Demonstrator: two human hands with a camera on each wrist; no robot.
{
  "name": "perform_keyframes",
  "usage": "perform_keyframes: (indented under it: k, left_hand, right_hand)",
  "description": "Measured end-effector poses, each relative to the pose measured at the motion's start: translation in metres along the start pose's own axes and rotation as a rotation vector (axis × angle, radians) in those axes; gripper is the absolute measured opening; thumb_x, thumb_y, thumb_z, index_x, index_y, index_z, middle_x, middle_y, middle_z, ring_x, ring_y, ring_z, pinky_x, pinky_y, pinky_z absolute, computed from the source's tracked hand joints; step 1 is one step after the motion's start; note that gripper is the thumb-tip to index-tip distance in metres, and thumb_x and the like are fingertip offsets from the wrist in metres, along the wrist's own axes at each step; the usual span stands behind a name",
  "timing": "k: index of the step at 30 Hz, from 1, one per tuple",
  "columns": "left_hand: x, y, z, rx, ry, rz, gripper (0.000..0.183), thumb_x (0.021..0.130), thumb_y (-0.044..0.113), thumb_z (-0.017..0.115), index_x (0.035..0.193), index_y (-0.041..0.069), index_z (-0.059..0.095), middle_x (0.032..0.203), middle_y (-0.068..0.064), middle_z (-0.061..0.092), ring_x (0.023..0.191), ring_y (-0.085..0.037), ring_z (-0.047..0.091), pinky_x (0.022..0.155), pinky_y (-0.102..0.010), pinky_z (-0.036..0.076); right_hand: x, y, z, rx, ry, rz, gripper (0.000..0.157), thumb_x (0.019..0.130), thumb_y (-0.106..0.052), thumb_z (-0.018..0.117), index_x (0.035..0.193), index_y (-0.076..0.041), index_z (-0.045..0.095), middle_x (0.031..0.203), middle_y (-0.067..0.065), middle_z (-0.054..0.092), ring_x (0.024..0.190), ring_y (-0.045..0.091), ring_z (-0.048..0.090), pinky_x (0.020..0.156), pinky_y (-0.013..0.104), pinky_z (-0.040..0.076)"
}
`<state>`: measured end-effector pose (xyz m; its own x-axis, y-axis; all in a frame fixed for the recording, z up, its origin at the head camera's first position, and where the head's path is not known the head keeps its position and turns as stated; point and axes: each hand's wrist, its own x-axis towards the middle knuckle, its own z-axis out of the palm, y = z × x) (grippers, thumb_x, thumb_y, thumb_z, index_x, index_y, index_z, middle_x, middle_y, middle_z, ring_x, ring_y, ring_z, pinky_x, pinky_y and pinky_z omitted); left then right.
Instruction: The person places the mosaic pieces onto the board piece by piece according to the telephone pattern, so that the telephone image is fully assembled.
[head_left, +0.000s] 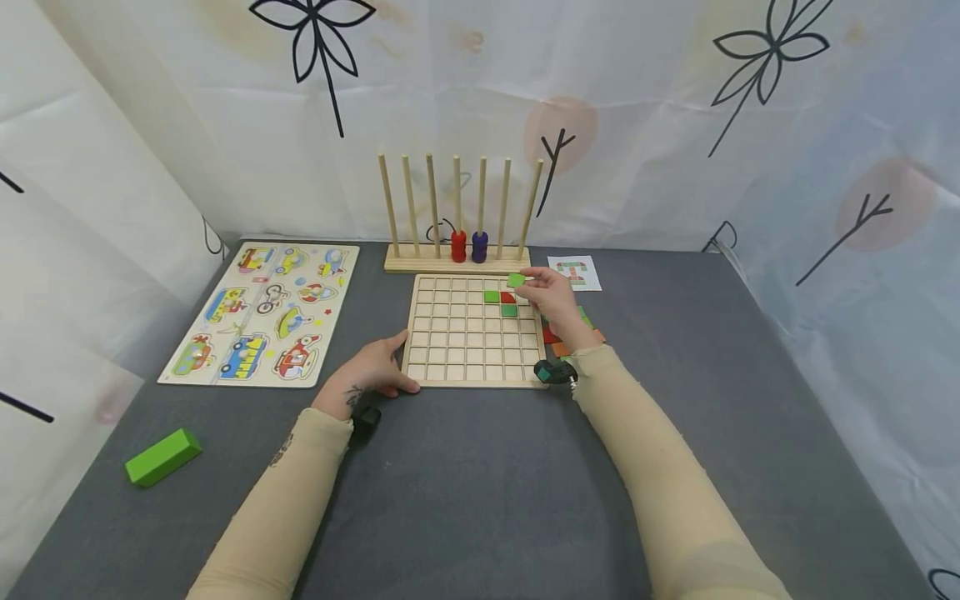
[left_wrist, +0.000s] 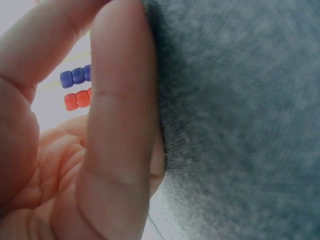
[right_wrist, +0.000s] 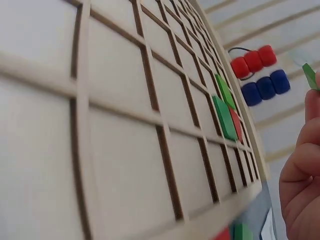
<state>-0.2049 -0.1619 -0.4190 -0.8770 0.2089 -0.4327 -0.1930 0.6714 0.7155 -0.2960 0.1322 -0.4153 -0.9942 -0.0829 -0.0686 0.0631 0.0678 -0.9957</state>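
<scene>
Head: left hand point(head_left: 372, 368) at board point(head_left: 456, 340) edge

No readable text, label, brand or number on the gridded board point(head_left: 454, 340), pattern card point(head_left: 574, 273) or picture board point(head_left: 258, 329).

Grey table point(head_left: 480, 500) — on it a gridded board point(head_left: 455, 340), peg rack point(head_left: 457, 265), picture puzzle point(head_left: 258, 321), printed card point(head_left: 574, 272), loose tiles point(head_left: 551, 335) and a green block point(head_left: 163, 457) (near the left edge).

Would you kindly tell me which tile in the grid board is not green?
The red tile, right of the light green tile and directly behind the darker green tile; only it is red.
</scene>
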Motion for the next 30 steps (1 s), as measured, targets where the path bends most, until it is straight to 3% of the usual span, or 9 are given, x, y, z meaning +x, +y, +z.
perform_keyframes:
  k: [5, 9, 14, 22, 30]
  left_hand:
    - [-0.004, 0.003, -0.001, 0.01, -0.009, 0.002, 0.109, 0.068, 0.014, 0.082, 0.15, 0.01, 0.01, 0.063, -0.007, 0.052, 0.048, -0.014, 0.053, 0.054, -0.027, 0.048]
    - [-0.001, 0.0, 0.0, 0.018, 0.006, -0.012, 0.107, 0.069, 0.012, 0.081, 0.15, 0.013, 0.011, 0.063, -0.006, 0.052, 0.047, -0.014, 0.052, 0.054, -0.027, 0.048]
    - [0.002, -0.002, 0.001, 0.025, 0.013, -0.007, 0.108, 0.069, 0.013, 0.081, 0.15, 0.014, 0.01, 0.062, -0.005, 0.051, 0.046, -0.013, 0.051, 0.053, -0.027, 0.047]
    - [0.0, 0.0, 0.001, 0.018, 0.013, -0.015, 0.108, 0.069, 0.012, 0.081, 0.15, 0.016, 0.01, 0.062, -0.004, 0.05, 0.046, -0.013, 0.051, 0.053, -0.027, 0.048]
    - [0.002, -0.001, 0.001, 0.019, 0.016, -0.021, 0.108, 0.069, 0.013, 0.082, 0.15, 0.016, 0.01, 0.061, -0.004, 0.05, 0.046, -0.013, 0.051, 0.053, -0.027, 0.047]
  right_hand:
    - [0.011, 0.0, 0.021, -0.071, -0.032, 0.015, 0.039, 0.085, -0.005, 0.063, 0.123, -0.005, 0.057, 0.079, -0.004, 0.058, 0.055, 0.01, 0.044, 0.05, 0.024, 0.035]
    - [0.017, 0.001, 0.035, -0.208, -0.055, -0.015, 0.037, 0.084, -0.007, 0.064, 0.121, -0.006, 0.06, 0.082, -0.001, 0.058, 0.071, 0.013, 0.052, 0.064, 0.027, 0.045]
    - [0.022, 0.002, 0.049, -0.356, -0.085, -0.041, 0.038, 0.084, -0.008, 0.064, 0.121, -0.004, 0.06, 0.09, 0.008, 0.059, 0.073, 0.014, 0.05, 0.065, 0.027, 0.042]
    - [0.028, 0.004, 0.059, -0.541, -0.072, 0.008, 0.04, 0.083, -0.011, 0.065, 0.123, -0.004, 0.06, 0.096, 0.012, 0.062, 0.074, 0.017, 0.052, 0.062, 0.024, 0.042]
    - [0.033, 0.003, 0.063, -0.713, -0.092, 0.011, 0.039, 0.086, -0.016, 0.064, 0.124, -0.007, 0.059, 0.113, 0.011, 0.063, 0.093, 0.02, 0.059, 0.077, 0.031, 0.047]
